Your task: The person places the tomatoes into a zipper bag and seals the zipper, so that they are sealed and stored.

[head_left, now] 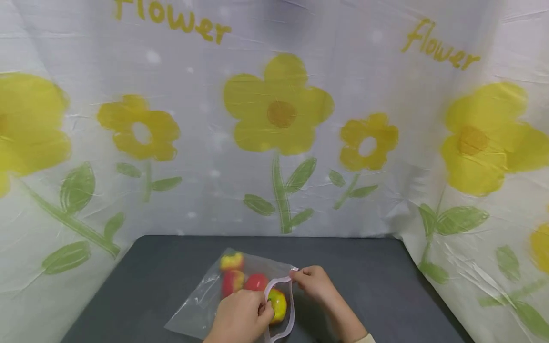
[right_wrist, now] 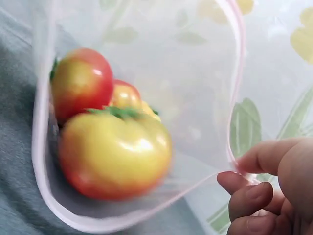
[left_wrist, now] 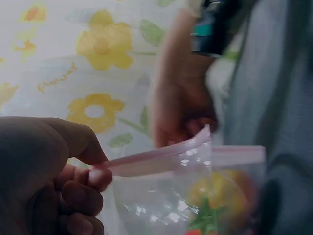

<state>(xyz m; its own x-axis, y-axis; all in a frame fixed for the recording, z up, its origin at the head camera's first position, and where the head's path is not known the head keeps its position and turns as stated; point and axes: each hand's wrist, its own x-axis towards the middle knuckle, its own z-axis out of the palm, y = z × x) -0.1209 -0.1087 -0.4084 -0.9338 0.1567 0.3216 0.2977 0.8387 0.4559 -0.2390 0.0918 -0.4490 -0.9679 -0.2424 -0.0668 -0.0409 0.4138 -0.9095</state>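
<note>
A clear zip bag [head_left: 195, 307] with a pale pink rim lies on the table, its mouth spread open toward the right. Several red and yellow tomatoes are inside; the yellow tomato [right_wrist: 115, 154] with a green calyx is closest to the mouth, and a redder tomato [right_wrist: 83, 83] sits behind it. My left hand [head_left: 240, 312] pinches the rim between thumb and forefinger, as the left wrist view shows. With thumb and forefinger my right hand [right_wrist: 274, 186] pinches a corner of the rim on the far side. Part of the bag is hidden behind my left hand.
The dark grey table [head_left: 364, 267] stretches beneath the bag to a back edge. White cloth [head_left: 206, 200] painted with yellow flowers hangs behind it and along both sides.
</note>
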